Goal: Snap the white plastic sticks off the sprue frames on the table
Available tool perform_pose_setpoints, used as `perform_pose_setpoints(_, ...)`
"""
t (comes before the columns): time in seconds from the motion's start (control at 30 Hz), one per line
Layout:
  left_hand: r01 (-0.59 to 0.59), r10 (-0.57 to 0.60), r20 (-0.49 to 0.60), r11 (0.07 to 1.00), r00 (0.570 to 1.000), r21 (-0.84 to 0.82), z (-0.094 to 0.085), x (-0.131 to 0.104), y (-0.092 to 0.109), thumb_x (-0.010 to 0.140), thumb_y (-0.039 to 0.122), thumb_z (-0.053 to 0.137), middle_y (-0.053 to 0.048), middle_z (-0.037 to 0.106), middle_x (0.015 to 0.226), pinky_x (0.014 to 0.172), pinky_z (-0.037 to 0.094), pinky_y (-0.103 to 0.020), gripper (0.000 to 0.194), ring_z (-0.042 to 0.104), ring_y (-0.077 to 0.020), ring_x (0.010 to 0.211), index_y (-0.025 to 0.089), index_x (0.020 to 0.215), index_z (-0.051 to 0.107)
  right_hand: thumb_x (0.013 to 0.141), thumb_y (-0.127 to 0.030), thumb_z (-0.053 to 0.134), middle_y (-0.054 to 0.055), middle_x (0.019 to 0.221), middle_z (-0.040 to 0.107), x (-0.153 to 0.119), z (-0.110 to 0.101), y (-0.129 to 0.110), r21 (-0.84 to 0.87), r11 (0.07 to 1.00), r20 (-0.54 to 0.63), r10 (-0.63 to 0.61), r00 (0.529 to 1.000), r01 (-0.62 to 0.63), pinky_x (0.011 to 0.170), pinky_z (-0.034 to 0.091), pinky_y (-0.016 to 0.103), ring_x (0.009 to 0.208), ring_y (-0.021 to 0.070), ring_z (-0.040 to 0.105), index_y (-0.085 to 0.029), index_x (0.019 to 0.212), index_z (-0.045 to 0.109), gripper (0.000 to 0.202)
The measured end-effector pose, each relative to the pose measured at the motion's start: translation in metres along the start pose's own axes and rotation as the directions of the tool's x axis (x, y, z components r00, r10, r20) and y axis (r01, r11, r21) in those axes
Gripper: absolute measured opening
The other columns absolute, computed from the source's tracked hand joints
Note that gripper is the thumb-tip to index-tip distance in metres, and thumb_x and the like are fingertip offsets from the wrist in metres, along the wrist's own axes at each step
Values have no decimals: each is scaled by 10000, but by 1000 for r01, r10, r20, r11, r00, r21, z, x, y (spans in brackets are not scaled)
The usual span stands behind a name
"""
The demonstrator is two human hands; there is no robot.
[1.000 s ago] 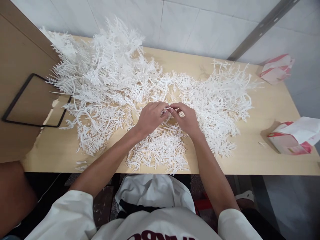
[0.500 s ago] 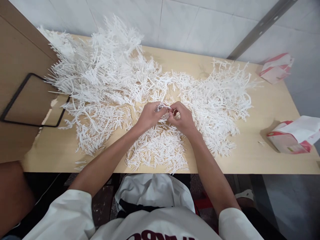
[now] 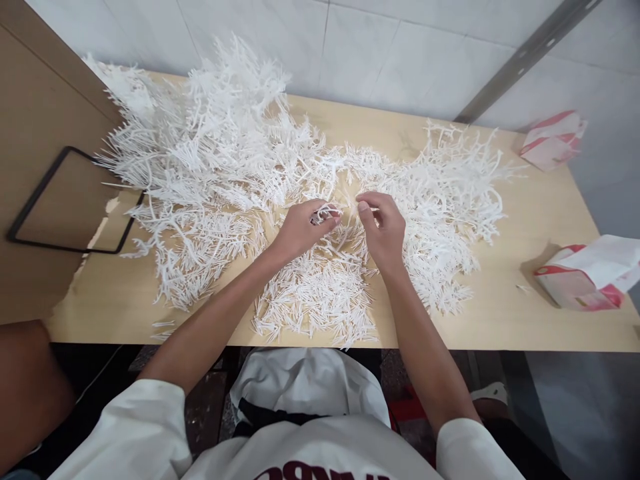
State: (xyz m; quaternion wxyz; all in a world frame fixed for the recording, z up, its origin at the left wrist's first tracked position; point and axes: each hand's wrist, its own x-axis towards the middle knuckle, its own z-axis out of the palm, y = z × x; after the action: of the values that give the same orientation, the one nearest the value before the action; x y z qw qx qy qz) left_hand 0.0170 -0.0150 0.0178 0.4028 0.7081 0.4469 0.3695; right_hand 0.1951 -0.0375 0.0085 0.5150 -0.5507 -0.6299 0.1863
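Observation:
My left hand (image 3: 306, 227) is closed around a thin white branched plastic piece (image 3: 326, 212), whose curved prongs show between thumb and fingers. Just to its right, apart from it, my right hand (image 3: 383, 223) is closed in a pinch. A faint pale blur shows by its fingertips; what they hold is too small to make out. Under both hands lies a low heap of short white plastic sticks (image 3: 315, 297), reaching toward the table's front edge.
A tall pile of white branched pieces (image 3: 200, 133) covers the left of the table (image 3: 505, 307). Another pile (image 3: 450, 180) lies to the right. Two red-and-white paper packets (image 3: 553, 140) stand at the right end. A black wire frame (image 3: 37, 193) is by the cardboard (image 3: 45, 127) at left.
My right hand has pulled away to the right from my left hand, opening a gap between them. My left hand keeps its hold on the white branched piece and has barely moved.

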Motion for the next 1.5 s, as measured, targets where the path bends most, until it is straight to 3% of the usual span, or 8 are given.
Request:
perform_pose_setpoints(0.17,-6,3,-63,999,998,-46,1,3,-7,889,482,525,-7,633,765,658,414,-251,322,527,-109,682,182,827,627,857,-479,595,14,928,713,-2,3,-2,-43,998,275,-36,961,50,727,543,314,766,135,642,-275,993,671,257)
perform_pose_setpoints(0.47,-39,43,58,997,997,-60,0,4,-6,873,352,581,-30,697,915,772,466,-256,208,613,-124,827,184,965,660,872,-460,579,-5,804,696,-4,3,0,10,999,176,30,984,-32,699,519,286,707,112,642,-243,878,675,237)
perform_pose_setpoints(0.57,-1,5,55,997,998,-84,1,3,-5,823,361,645,-46,705,961,789,484,-270,239,630,-137,857,183,981,660,869,-494,566,-12,767,679,-5,5,0,43,995,141,85,986,-92,671,511,277,683,108,631,-237,894,654,273)
perform_pose_setpoints(0.73,24,-28,-39,994,999,-106,5,2,-7,815,357,652,-38,691,923,799,485,-276,194,620,-131,842,176,884,642,795,-506,657,-13,805,681,-4,7,0,67,994,230,74,970,-92,671,519,271,689,103,618,-237,873,642,281)
perform_pose_setpoints(0.9,62,-64,0,968,998,-244,4,4,-8,776,294,692,-38,656,956,768,505,-257,221,615,-120,845,179,933,587,834,-483,619,-24,775,665,-5,11,2,125,983,212,105,972,-134,681,524,279,694,103,626,-244,867,601,242)
perform_pose_setpoints(1.1,98,-88,43,914,995,-394,-2,3,-7,729,321,742,-40,623,920,751,540,-289,324,635,-144,829,191,946,539,836,-487,613,-49,695,593,-10,23,-4,388,871,272,206,940,-303,620,518,247,626,85,584,-257,891,513,257)
perform_pose_setpoints(1.3,246,-156,199,759,967,-602,-4,1,-4,706,358,763,3,593,787,746,529,-296,424,635,-131,755,217,1018,514,837,-486,605,-41,675,537,-12,24,-7,486,748,379,285,880,-452,607,495,264,633,104,551,-269,908,508,248)
perform_pose_setpoints(1.5,219,-166,143,749,976,-626,-1,4,-8,662,387,804,5,574,810,706,501,-284,469,607,-124,746,220,992,515,819,-423,657,-26,756,594,-8,23,-6,592,653,334,334,881,-472,680,515,245,674,83,570,-255,935,622,207)
